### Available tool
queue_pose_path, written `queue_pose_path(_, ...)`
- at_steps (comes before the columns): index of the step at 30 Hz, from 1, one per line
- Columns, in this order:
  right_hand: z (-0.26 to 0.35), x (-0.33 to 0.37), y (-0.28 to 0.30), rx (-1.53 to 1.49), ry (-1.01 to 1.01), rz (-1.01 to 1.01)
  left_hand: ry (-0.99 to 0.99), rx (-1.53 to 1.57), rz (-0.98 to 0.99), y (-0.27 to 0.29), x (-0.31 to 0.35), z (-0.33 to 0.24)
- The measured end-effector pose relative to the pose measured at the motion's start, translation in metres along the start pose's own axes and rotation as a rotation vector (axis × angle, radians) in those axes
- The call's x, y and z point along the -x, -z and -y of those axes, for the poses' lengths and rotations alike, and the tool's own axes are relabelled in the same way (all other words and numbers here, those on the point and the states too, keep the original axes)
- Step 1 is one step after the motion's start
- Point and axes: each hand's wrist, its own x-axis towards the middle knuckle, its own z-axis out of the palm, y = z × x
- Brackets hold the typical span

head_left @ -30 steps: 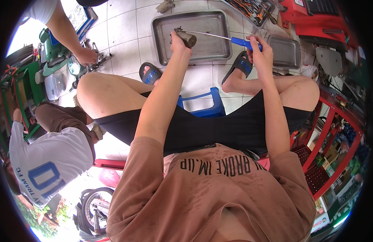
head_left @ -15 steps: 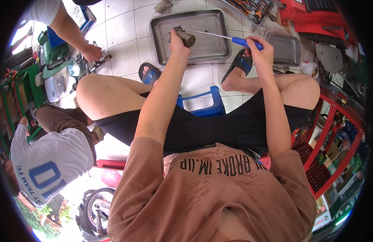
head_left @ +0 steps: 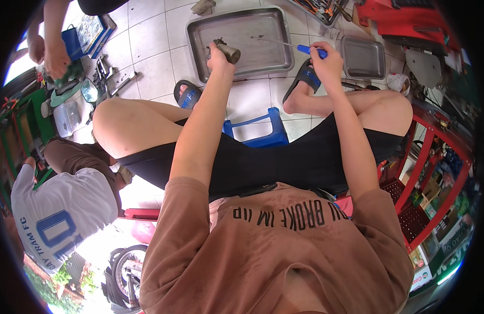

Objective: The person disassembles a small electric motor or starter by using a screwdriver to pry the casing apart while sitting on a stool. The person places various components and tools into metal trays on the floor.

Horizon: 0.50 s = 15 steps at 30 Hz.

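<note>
My left hand (head_left: 219, 60) is closed around a dirty, greyish-brown cylindrical metal part (head_left: 230, 54) with small fittings at its far end. It is held over the near left of a shallow metal tray (head_left: 268, 62) on the floor. In my right hand (head_left: 328, 65), closed around its blue handle, is a screwdriver (head_left: 311, 51). Its long thin shaft points left across the tray, and the tip is apart from the metal part. A small dark thing shows near the tip; I cannot tell whether they touch.
A smaller metal tray (head_left: 363, 65) lies at the right, below a tool tray (head_left: 326, 11) full of tools. A blue plastic stool (head_left: 265, 137) stands between my legs. At the upper left are a co-worker's hands (head_left: 56, 58) and loose metal parts (head_left: 103, 73). Another person (head_left: 69, 209) is at the lower left.
The screwdriver has drawn away from the metal part, its tip now over the tray. The metal part has shifted slightly left in the picture. The co-worker's hand has left the loose metal parts.
</note>
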Motion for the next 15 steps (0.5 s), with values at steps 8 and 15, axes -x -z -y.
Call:
queue_pose_path(8, -0.046, -0.002, -0.013, 0.187, 0.029, -0.049, 0.024, -0.032, 0.009, 0.005, 0.0, 0.001)
queue_pose_path(15, -0.039, 0.002, -0.01, 0.205, 0.073, -0.083, 0.028, -0.029, 0.027, 0.003, -0.001, 0.002)
